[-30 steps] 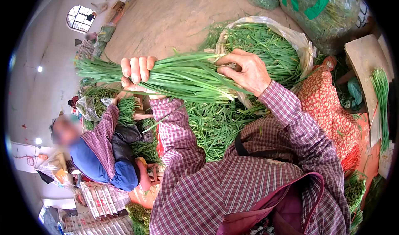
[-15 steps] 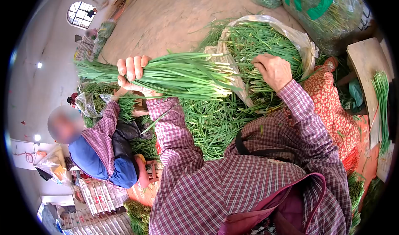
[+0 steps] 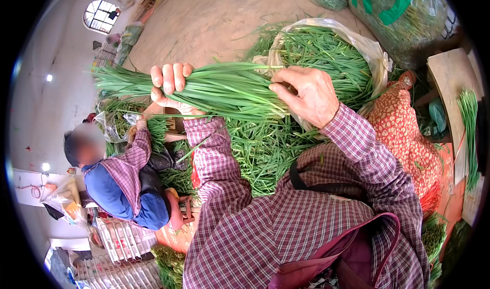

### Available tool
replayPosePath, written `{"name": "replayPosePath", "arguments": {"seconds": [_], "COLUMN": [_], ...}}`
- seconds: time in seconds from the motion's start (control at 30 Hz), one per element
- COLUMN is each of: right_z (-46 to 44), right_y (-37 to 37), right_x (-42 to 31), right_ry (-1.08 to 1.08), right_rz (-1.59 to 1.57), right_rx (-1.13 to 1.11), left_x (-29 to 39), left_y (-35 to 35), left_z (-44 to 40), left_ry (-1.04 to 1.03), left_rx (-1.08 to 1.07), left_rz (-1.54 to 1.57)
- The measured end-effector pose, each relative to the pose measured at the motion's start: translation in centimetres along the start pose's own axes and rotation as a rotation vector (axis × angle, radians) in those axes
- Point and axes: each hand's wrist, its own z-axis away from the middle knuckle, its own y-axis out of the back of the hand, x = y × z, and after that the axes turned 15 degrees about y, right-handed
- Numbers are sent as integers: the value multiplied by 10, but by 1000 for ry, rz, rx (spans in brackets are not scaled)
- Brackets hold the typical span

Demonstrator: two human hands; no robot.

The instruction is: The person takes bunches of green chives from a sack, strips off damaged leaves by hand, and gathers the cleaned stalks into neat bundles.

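Observation:
My left hand (image 3: 172,87) is wrapped round the leafy part of a thick bunch of garlic chives (image 3: 224,87), held up sideways with the leaf tips to the left. My right hand (image 3: 309,92) is at the pale cut ends on the right, thumb and forefinger pinched on stems there; its fingers hide some of the ends. Behind and below my right hand, an open clear plastic bag (image 3: 375,51) is full of loose chives (image 3: 326,51). More chives (image 3: 265,156) lie heaped below the bunch, in front of my body.
A co-worker (image 3: 122,182) in a checked sleeve sits at the left beside another chive pile. Large stuffed bags (image 3: 398,18) stand at the upper right. A wooden board (image 3: 454,79) with a small chive bundle (image 3: 468,130) is at the far right, near red patterned cloth (image 3: 403,136).
My right hand has moved left from over the bag to the bunch's pale ends and pinches there. My left hand has shifted slightly right, still gripping. The co-worker's head has lifted a little.

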Motion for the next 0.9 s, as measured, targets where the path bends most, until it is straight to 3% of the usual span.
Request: {"name": "replayPosePath", "arguments": {"seconds": [0.17,0.23,0.47,0.53,0.57,0.67,0.7,0.77,0.83,0.9], "right_z": [10,31,109,115,118,133,143,126,101,54], "right_y": [7,8,14,10,7,3,11,21,25,28], "right_x": [15,40,102,108,114,137,140,104,94,60], "right_ry": [16,0,-174,-296,-294,-684,-587,-544,-299,-242], "right_rz": [-29,158,501,527,527,604,507,511,331,181], "right_rx": [23,-29,-371,-603,-603,-1100,-1054,-778,-443,-252], "left_x": [6,14,22,22,22,27,31,32,31,32], "left_y": [0,2,2,3,1,-3,-2,-9,-8,-7], "left_z": [4,7,9,8,5,0,-1,-2,-3,-4], "left_ry": [-21,-35,-79,-41,-42,-68,-83,-75,-62,-54], "left_rx": [29,36,31,3,3,-45,-55,-29,-34,-42], "left_rz": [12,-8,-23,-64,-65,-12,-30,-46,-53,-67]}}
